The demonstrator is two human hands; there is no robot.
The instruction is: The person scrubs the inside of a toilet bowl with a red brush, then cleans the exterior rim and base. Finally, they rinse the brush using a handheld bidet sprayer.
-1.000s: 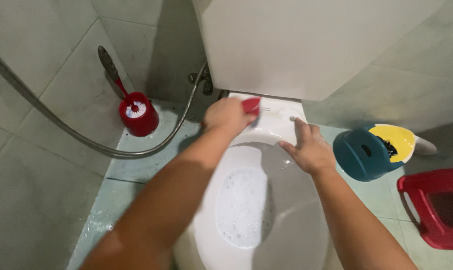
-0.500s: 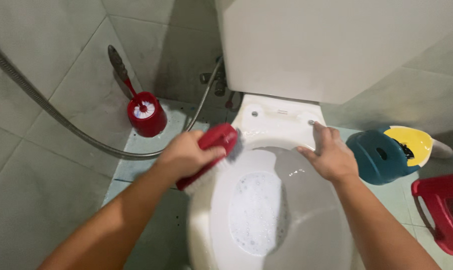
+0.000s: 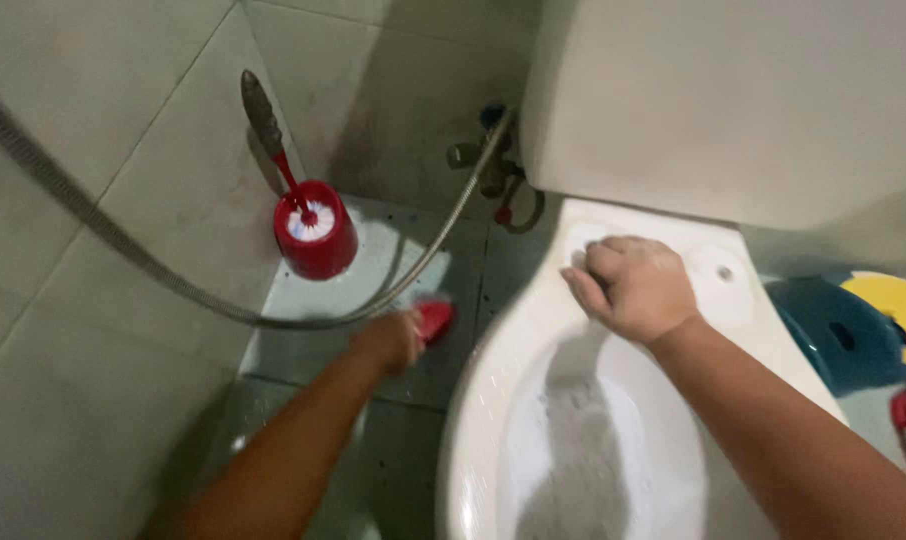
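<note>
The left hand (image 3: 393, 340) grips a red scrub brush (image 3: 434, 320) low beside the toilet bowl (image 3: 473, 430), above the floor. The right hand (image 3: 635, 287), half curled, braces on the rim. Scrubbing seems paused; the next stroke calls for bringing the brush to the porcelain.

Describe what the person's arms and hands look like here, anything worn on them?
Both arms are bare from the frame's edge to the fingers: no sleeves, gloves, watch or bracelets show. The left hand is motion-blurred, so any rings cannot be told. The right hand is sharper and shows no rings on its back or knuckles.
</note>
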